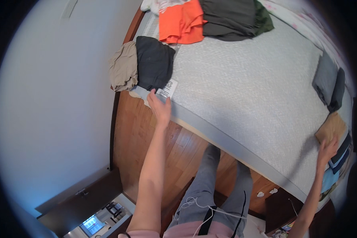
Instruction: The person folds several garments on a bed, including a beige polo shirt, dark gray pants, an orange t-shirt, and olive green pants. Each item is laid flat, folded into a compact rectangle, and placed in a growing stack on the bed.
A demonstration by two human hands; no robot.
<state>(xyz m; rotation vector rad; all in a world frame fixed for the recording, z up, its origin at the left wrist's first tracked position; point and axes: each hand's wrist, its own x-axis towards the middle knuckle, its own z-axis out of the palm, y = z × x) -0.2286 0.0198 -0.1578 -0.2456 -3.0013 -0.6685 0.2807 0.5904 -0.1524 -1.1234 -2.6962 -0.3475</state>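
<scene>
My left hand is at the near left edge of the mattress, thumb and fingers apart and holding nothing. Just beyond its fingertips lie a rumpled black garment and a white printed patch on the mattress. A crumpled beige garment rests against the black one's left side. Far to the right, my right hand grips the near edge of a folded tan garment. Beside that hand is a row of folded dark and blue clothes.
Folded grey trousers lie beyond the tan piece. An orange garment and a dark grey one are spread at the far side. A wall rises on the left, above an open cabinet. Wooden flooring shows below the bed.
</scene>
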